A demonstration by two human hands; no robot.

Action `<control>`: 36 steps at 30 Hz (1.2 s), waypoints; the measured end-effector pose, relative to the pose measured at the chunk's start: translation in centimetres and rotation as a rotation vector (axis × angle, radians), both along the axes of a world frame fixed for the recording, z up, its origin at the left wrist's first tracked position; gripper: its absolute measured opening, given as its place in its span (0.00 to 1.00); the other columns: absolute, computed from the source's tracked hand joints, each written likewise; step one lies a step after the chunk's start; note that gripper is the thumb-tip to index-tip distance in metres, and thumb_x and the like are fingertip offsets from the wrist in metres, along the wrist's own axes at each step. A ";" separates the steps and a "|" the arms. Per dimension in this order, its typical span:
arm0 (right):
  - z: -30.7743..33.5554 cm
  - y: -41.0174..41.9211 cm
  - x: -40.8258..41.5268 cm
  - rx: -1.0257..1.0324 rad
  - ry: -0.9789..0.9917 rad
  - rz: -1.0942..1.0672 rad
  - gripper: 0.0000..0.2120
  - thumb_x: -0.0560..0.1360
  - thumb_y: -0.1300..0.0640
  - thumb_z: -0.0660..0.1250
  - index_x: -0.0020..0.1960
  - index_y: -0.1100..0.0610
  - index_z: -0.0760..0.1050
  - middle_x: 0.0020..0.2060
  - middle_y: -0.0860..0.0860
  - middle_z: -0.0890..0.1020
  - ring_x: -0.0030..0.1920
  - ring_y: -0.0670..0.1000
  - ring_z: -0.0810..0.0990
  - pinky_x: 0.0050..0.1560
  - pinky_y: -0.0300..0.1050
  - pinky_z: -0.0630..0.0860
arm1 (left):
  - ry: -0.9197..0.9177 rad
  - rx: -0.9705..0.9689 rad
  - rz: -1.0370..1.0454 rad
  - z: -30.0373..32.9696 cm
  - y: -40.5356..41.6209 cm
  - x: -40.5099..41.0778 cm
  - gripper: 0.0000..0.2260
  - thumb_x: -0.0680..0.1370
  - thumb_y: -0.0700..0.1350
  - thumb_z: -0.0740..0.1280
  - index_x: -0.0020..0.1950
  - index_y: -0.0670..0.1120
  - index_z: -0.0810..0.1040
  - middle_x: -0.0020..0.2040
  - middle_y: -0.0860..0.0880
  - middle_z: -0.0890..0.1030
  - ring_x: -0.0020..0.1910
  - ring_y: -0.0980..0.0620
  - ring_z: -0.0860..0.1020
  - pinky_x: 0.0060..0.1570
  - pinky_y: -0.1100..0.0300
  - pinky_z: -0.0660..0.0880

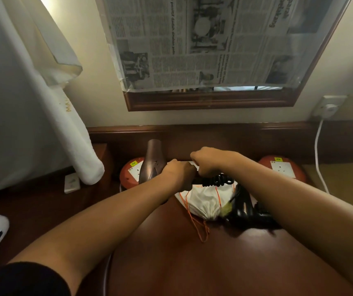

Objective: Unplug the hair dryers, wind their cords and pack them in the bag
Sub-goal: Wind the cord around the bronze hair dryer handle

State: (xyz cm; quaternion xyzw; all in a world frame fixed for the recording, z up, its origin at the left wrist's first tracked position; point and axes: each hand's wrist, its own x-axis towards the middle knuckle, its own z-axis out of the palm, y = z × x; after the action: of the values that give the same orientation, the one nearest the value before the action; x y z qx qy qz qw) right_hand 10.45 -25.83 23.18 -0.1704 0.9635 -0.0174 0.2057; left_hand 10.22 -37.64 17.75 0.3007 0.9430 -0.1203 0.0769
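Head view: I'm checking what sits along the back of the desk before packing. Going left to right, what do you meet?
Rolled white towel → bronze hair dryer on the left red socket reel → left hand → right hand gripping the coiled black cord → right red socket reel → white cable.

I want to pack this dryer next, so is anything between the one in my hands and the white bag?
Nothing solid that I can see. The left hand and right hand hold the dryer's coiled black cord right above the white bag. The bag's mouth looks bunched shut, with its orange drawstring trailing loose.
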 end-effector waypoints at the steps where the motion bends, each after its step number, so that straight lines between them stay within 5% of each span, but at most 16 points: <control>1: -0.2 -0.1 0.2 0.005 0.020 -0.005 0.11 0.76 0.59 0.65 0.56 0.59 0.69 0.49 0.57 0.75 0.43 0.53 0.74 0.41 0.45 0.70 | -0.010 0.006 0.010 0.0 0.1 -0.2 0.11 0.75 0.47 0.65 0.57 0.48 0.77 0.50 0.49 0.81 0.46 0.46 0.80 0.47 0.54 0.73; 8: -1.5 -0.1 1.5 -0.131 0.091 -0.246 0.17 0.76 0.61 0.65 0.63 0.61 0.66 0.54 0.59 0.77 0.51 0.57 0.78 0.44 0.46 0.72 | -0.045 -0.003 0.042 -0.2 0.9 -1.1 0.13 0.77 0.47 0.65 0.61 0.49 0.75 0.53 0.48 0.81 0.50 0.45 0.80 0.50 0.53 0.72; 11: -2.5 0.6 1.7 -0.323 0.135 -0.431 0.11 0.75 0.63 0.63 0.56 0.60 0.66 0.47 0.58 0.77 0.42 0.54 0.78 0.36 0.43 0.72 | -0.017 0.021 0.054 -0.3 1.0 -1.5 0.11 0.76 0.46 0.66 0.58 0.48 0.76 0.48 0.47 0.80 0.44 0.46 0.79 0.42 0.55 0.68; 15: -5.2 1.4 2.7 -0.936 0.027 -0.838 0.03 0.76 0.61 0.62 0.46 0.61 0.70 0.33 0.57 0.76 0.25 0.50 0.74 0.23 0.41 0.69 | 0.012 0.102 0.109 -0.6 0.6 -2.0 0.12 0.76 0.48 0.66 0.55 0.43 0.73 0.51 0.45 0.79 0.48 0.44 0.79 0.42 0.55 0.65; 18: -6.8 2.0 3.9 -1.436 -0.228 -1.140 0.11 0.79 0.53 0.62 0.46 0.62 0.71 0.29 0.56 0.72 0.21 0.48 0.65 0.22 0.39 0.61 | 0.029 0.165 0.145 -0.7 0.1 -2.4 0.14 0.76 0.49 0.66 0.56 0.42 0.72 0.52 0.44 0.79 0.50 0.43 0.79 0.44 0.54 0.65; 20: -7.1 2.2 4.2 -1.565 -0.366 -1.236 0.15 0.79 0.47 0.62 0.51 0.60 0.69 0.31 0.55 0.72 0.21 0.46 0.63 0.21 0.38 0.58 | 0.051 0.181 0.132 -0.7 0.0 -2.3 0.15 0.75 0.50 0.67 0.57 0.43 0.71 0.52 0.44 0.80 0.49 0.44 0.79 0.44 0.55 0.64; 25: -7.2 2.5 3.3 -1.673 -0.428 -1.172 0.18 0.75 0.39 0.63 0.57 0.51 0.72 0.35 0.54 0.75 0.22 0.44 0.59 0.22 0.36 0.57 | 0.074 0.262 0.141 0.2 0.4 -2.1 0.14 0.76 0.50 0.66 0.56 0.43 0.70 0.49 0.45 0.80 0.45 0.45 0.78 0.42 0.55 0.65; 36: -6.1 3.2 1.0 -1.895 -0.429 -0.990 0.25 0.77 0.46 0.63 0.68 0.59 0.66 0.34 0.55 0.75 0.19 0.44 0.59 0.19 0.34 0.55 | 0.049 0.254 0.169 4.0 0.5 -2.6 0.18 0.76 0.52 0.66 0.60 0.43 0.69 0.50 0.46 0.79 0.40 0.49 0.72 0.41 0.56 0.67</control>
State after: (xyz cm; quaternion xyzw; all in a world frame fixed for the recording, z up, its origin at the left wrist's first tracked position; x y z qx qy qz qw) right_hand 11.47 -22.60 17.10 0.1536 0.4646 -0.8631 0.1249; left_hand 7.57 -37.18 21.72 0.2245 0.9741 -0.0007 0.0249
